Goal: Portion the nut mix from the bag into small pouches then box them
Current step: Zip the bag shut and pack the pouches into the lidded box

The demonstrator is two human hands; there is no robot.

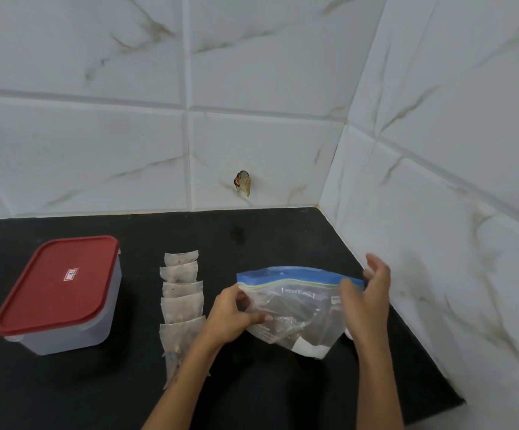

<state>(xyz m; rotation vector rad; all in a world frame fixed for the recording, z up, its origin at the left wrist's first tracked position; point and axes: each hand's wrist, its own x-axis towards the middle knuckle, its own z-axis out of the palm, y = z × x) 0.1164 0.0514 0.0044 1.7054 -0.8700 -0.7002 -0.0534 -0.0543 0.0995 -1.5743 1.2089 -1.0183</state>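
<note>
On the black countertop (252, 237), both hands hold the clear zip-top bag with the blue seal strip (295, 308): left hand (233, 315) grips its side, right hand (367, 293) pinches the seal. Looks nearly empty. Small translucent pouches (181, 302) sit filled in a row; boxing into the red-lidded clear plastic container (58, 293), lid on, remains.

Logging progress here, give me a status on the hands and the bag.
Left hand grips zip bag at its side. Right hand pinches the blue seal end. Pouches in a row, box lidded. Nothing in the way.
</note>
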